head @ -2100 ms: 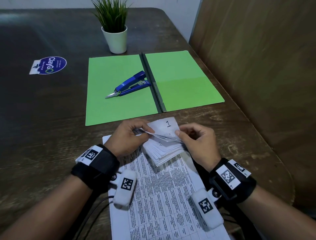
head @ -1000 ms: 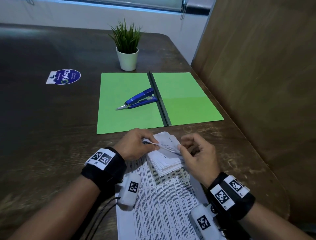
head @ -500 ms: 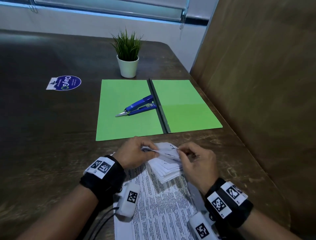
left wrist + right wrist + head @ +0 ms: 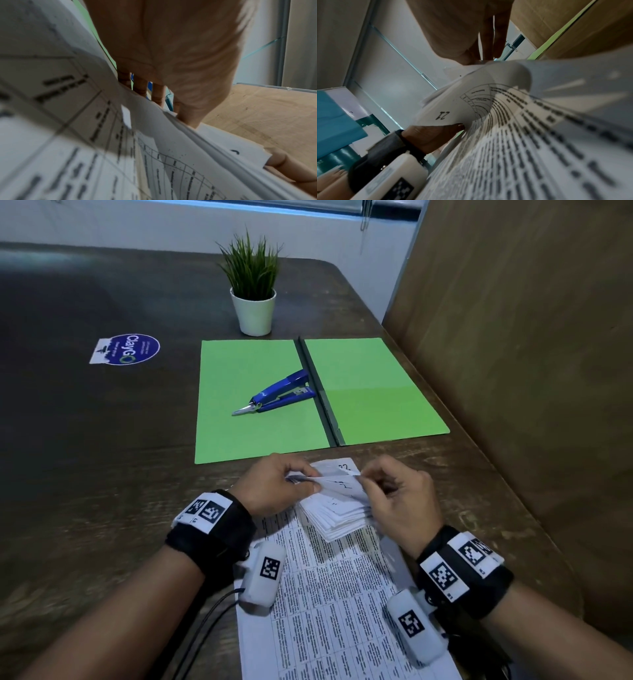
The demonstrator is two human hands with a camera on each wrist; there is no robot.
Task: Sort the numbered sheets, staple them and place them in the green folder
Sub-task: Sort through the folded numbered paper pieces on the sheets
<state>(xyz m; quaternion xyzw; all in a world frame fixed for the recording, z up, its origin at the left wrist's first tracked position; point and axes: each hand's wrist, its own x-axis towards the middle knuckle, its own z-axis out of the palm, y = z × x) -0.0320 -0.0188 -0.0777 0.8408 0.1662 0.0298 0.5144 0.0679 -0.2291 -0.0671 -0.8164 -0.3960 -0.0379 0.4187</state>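
A stack of printed, numbered sheets (image 4: 337,583) lies on the table in front of me, its far corners fanned upward (image 4: 337,505). My left hand (image 4: 277,486) pinches the lifted corners from the left. My right hand (image 4: 397,498) pinches a raised sheet corner from the right. A sheet marked 21 (image 4: 443,115) curls up in the right wrist view, with the left thumb against it. The green folder (image 4: 376,392) lies open beyond the hands, with a blue stapler (image 4: 277,393) lying on its left flap.
A small potted plant (image 4: 253,289) stands behind the folder. A round blue sticker (image 4: 128,349) lies on the dark table (image 4: 85,440) at the left. A wooden panel (image 4: 531,337) rises along the table's right edge.
Both hands have kept leafing through the sheet corners; the sheet marked 1 is bent down and a page numbered in the twenties shows behind. The head view has tilted up.
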